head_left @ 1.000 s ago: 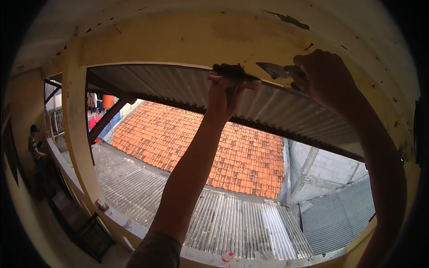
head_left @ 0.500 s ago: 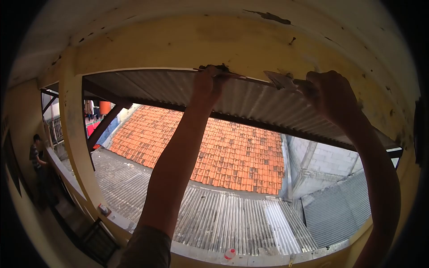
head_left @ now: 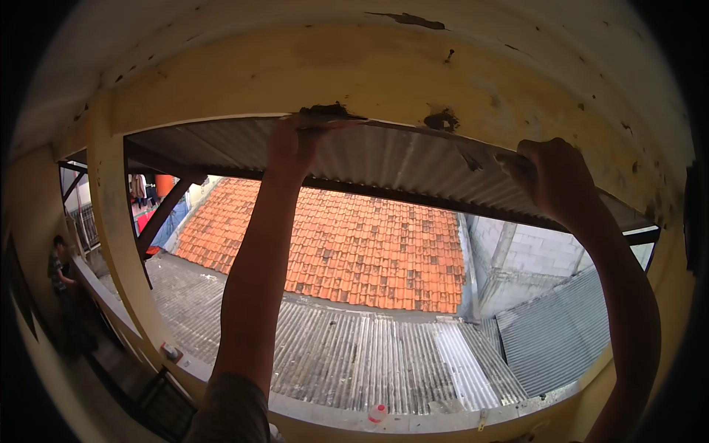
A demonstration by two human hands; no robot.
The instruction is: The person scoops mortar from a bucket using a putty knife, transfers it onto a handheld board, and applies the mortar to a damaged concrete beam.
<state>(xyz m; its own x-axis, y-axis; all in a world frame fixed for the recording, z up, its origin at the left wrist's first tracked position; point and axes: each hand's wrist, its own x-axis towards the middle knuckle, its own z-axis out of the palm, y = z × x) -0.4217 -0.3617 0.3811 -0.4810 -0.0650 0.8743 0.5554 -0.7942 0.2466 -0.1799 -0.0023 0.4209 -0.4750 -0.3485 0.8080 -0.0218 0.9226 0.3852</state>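
My left hand (head_left: 294, 142) is raised to the lower edge of the yellow beam (head_left: 295, 74), fingers closed round a thin flat piece that carries a heap of dark mortar (head_left: 330, 111). Most of that piece is hidden by the hand. To the right, my right hand (head_left: 555, 177) grips a trowel (head_left: 471, 158) by its handle. The trowel's blade points left, below the beam and apart from it, against the corrugated roof sheets behind. A dark, wet-looking patch (head_left: 442, 119) sticks to the beam's lower edge between my hands.
Under the beam runs a ledge (head_left: 443, 422) with a red-capped plastic bottle (head_left: 377, 413). Beyond it lie corrugated roofs (head_left: 354, 362) and an orange tiled roof (head_left: 369, 251). A person (head_left: 60, 269) stands in the walkway at far left. A nail-like spike (head_left: 449, 55) sticks out of the beam.
The trowel has come away from the beam, down and to the right, baring the dark patch. My view has turned slightly right, so the left hand and flat piece appear further left.
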